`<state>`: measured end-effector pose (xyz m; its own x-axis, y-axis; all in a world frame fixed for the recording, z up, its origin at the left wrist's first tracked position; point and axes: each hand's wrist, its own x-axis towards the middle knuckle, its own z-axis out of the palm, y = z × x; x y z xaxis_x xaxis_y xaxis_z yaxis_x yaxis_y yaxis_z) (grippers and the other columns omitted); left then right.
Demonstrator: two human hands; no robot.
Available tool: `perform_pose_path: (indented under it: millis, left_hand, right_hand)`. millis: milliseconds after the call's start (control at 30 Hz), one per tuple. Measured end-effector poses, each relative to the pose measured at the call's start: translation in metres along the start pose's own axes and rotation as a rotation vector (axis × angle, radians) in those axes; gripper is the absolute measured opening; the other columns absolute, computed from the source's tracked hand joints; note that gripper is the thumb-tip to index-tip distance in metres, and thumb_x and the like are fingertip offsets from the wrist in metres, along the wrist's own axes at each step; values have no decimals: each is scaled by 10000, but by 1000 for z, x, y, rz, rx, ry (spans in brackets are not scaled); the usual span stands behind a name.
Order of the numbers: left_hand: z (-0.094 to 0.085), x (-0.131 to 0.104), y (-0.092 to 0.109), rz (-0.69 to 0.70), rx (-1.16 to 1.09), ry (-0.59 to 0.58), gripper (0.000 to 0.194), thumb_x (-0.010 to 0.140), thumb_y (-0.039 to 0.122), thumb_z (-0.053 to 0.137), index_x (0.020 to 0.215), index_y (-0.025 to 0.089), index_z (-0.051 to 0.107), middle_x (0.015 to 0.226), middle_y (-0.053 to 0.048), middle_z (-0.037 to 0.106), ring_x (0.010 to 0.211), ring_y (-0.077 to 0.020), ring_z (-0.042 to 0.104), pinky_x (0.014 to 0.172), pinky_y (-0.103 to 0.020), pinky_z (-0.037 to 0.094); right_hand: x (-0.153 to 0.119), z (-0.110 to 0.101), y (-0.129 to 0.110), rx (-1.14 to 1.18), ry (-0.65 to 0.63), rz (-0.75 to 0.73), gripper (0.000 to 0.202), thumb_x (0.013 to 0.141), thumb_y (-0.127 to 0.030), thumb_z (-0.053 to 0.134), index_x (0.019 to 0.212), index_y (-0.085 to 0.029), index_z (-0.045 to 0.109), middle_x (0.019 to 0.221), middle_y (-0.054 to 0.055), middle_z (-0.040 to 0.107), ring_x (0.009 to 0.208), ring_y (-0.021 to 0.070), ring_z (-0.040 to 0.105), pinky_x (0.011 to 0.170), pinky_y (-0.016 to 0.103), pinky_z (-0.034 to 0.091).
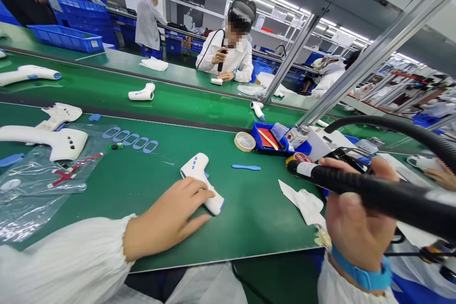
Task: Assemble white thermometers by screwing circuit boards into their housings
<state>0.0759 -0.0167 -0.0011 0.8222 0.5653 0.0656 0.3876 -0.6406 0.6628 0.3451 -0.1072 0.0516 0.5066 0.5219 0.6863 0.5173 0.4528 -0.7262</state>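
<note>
A white pistol-shaped plastic device (199,165) with blue buttons lies on the green bench. My left hand (171,213) has its fingers over the handle, holding it against the surface; part of the handle is hidden beneath them. Raised at the right, my right hand (359,218) is closed around a black electric screwdriver (342,179). The screwdriver is tilted, with its tip end to the left, apart from the device. A blue plastic strip (246,167) lies between the two hands. Close to my right hand is a crumpled white cloth (305,205).
Behind stands a blue parts tray (281,138) beside a tape roll (244,142). At left lie white shells (67,141), clear bags (32,194) and blue rings (130,139). A green conveyor (185,99) carries more devices (141,92). A co-worker (231,47) sits opposite; a metal post rises at right.
</note>
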Motion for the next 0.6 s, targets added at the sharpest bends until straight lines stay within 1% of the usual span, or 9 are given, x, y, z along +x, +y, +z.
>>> perform_pose_path:
  millis: [33,67,133,200,267,400,600]
  left_hand:
    - [1,7,-1,98,140,39,306,835,305,536,1125,207,539,1185,-94,534,1151,-272,438,1004,-477,303]
    - [3,14,-4,168,244,57,349,830,341,549,1143,188,532,1203,-115,524,1191,-289,401,1031,-503,253]
    - [10,26,-11,235,349,49,434,810,428,562,1150,160,532,1179,-136,538,1193,-302,402,1043,-520,224]
    - [18,32,-18,255,362,29,456,802,487,549,1122,163,549,1120,-122,571,1156,-291,441,1039,-508,235]
    - [23,34,-24,262,337,32,444,812,508,522,1102,175,556,1073,-101,592,1113,-270,472,1032,-487,246]
    - [28,33,-29,281,303,68,444,823,511,505,1108,173,547,1058,-90,595,1080,-250,485,1039,-470,226]
    - [29,33,-30,306,289,109,418,821,489,521,1085,167,554,1023,-96,600,1034,-251,508,1014,-478,254]
  right_hand:
    - [1,15,-7,164,62,24,513,757,-397,612,1230,-292,446,927,18,620,925,218,586,902,474,423]
    - [2,29,-13,278,125,39,464,768,-419,603,1194,-288,475,860,-8,606,808,186,597,849,441,456]
    - [2,55,-22,416,113,172,428,781,-538,535,1115,-271,519,759,-30,583,654,152,580,699,373,492]
    - [0,74,-27,487,61,284,528,761,-671,423,1029,-234,546,658,-31,563,540,144,556,538,315,470]
    - [-3,88,-27,530,1,320,607,725,-736,361,949,-205,552,572,-32,541,448,141,528,429,282,427]
    - [-12,105,-23,551,-105,346,614,678,-760,381,858,-195,541,467,-47,520,340,134,475,330,252,370]
    - [-19,112,-14,532,-155,399,642,657,-780,383,885,-195,520,486,-46,534,348,130,479,338,251,379]
